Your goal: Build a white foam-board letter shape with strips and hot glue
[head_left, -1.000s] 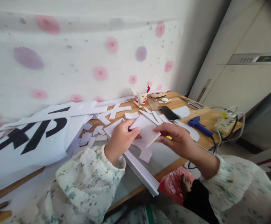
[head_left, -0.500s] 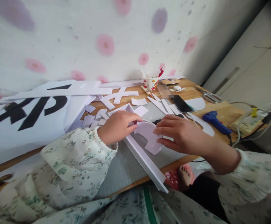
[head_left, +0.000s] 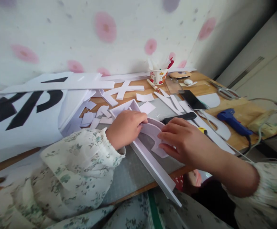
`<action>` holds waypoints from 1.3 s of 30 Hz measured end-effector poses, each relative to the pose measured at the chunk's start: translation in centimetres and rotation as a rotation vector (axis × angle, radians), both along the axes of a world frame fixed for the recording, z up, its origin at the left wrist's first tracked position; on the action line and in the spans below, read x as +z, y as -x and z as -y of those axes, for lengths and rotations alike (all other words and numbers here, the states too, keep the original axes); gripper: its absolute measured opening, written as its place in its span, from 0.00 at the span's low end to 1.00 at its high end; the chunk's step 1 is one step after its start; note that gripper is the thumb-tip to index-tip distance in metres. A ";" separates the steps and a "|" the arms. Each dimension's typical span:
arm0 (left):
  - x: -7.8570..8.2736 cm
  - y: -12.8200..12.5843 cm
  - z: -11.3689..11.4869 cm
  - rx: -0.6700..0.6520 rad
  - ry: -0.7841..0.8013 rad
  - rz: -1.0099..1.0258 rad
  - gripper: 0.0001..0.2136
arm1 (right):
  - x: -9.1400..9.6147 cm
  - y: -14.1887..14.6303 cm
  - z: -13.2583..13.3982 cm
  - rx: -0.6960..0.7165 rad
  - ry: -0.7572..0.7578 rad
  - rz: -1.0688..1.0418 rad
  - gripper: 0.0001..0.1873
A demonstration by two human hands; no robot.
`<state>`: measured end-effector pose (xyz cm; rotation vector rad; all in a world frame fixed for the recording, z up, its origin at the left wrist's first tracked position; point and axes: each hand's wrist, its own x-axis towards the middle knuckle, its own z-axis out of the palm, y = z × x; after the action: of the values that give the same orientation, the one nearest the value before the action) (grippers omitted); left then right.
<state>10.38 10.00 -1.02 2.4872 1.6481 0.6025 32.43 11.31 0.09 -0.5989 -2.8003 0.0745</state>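
- Wooden table [head_left: 201,84]: bears everything, a grey mat [head_left: 119,184] at its near side.
- Long white channel [head_left: 154,165]: lies across the mat, its end jutting past the near edge.
- Right hand [head_left: 188,140]: fingers bent, tips at the strip's right end; whether they grip or merely steady it, I cannot tell.
- Left hand [head_left: 126,128]: thumb and fingers pinching the strip's left end.
- Flat curved piece [head_left: 161,151]: right of the channel, between the hands (any glue is too small to make out).
- Curved strip [head_left: 156,122]: upright along that piece's far edge; the step looks like fitting the two together, and the next move seems to call for even pressure around the bend.
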 end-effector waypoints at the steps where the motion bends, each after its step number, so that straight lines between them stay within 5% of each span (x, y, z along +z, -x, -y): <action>1: 0.1 0.0 0.0 0.002 0.004 -0.007 0.09 | 0.1 0.1 0.1 -0.005 0.009 0.003 0.07; 39: -0.3 -0.2 -0.1 0.018 -0.004 -0.081 0.09 | 0.2 0.7 0.4 -0.029 0.176 -0.022 0.09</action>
<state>10.55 10.10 -1.33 2.5343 1.6996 0.5135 31.71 10.87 0.29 -0.6736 -2.7819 0.3227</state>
